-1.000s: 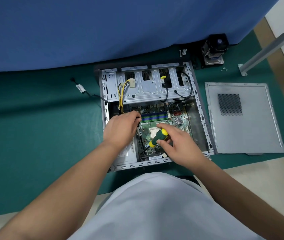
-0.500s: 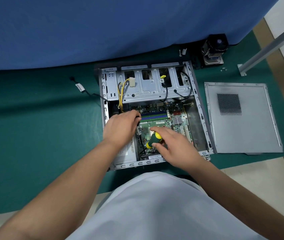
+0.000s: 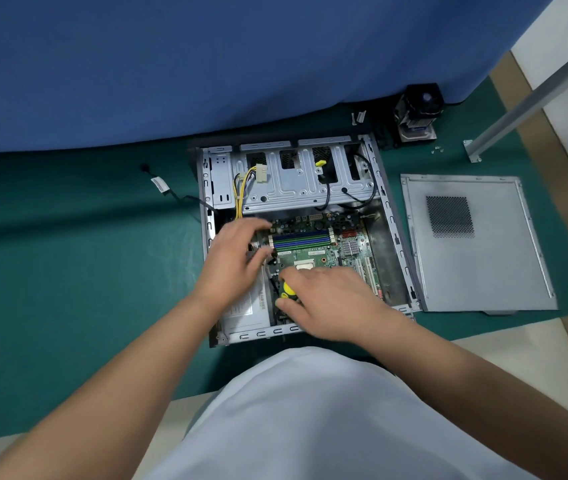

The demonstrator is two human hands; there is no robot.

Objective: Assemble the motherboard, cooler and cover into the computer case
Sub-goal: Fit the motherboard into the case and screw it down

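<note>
Since the earlier frame we have drawn our right hand (image 3: 327,303) nearer and leftward across the board, so the screwdriver (image 3: 287,291) now stands at the near left part of the motherboard (image 3: 313,252) with only its yellow and green handle showing between our fingers, which curl round it; our left hand (image 3: 237,261) has loosened, its fingers now spread and blurred over the left edge of the board, and we cannot tell whether they pinch anything. The motherboard lies flat inside the open computer case (image 3: 393,237), directly under and between both hands, its blue memory slots (image 3: 301,239) just beyond our left fingertips. The grey power supply (image 3: 247,306) sits in the near left corner of the case, partly under our left wrist. The drive cage (image 3: 296,181) fills the far end of the case, with yellow wires (image 3: 241,188) hanging at its left. The cover (image 3: 476,244) lies flat on the green mat (image 3: 67,271) just right of the case, well apart from our hands. The cooler (image 3: 417,114) stands on the mat beyond the far right corner of the case, against the blue cloth (image 3: 206,57)
</note>
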